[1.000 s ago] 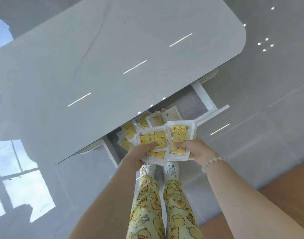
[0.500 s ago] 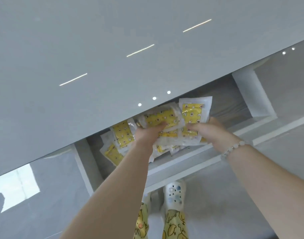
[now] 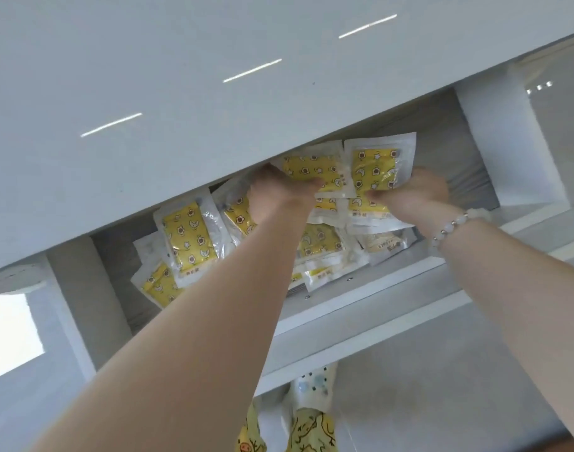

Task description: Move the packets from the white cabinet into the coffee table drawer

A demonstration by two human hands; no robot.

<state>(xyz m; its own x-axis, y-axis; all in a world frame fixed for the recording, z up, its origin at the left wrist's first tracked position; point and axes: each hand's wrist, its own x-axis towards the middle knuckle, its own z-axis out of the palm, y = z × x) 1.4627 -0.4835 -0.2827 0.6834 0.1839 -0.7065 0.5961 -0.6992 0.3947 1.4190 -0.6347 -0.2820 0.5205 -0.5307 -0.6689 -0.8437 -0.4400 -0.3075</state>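
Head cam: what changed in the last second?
The left hand and right hand carried the bundle of packets forward, from over the drawer's front edge to deeper inside the drawer, up against the tabletop edge. Both hands still grip the bundle and nothing was let go. The drawer stays open, and the loose packets already in it lie as before.
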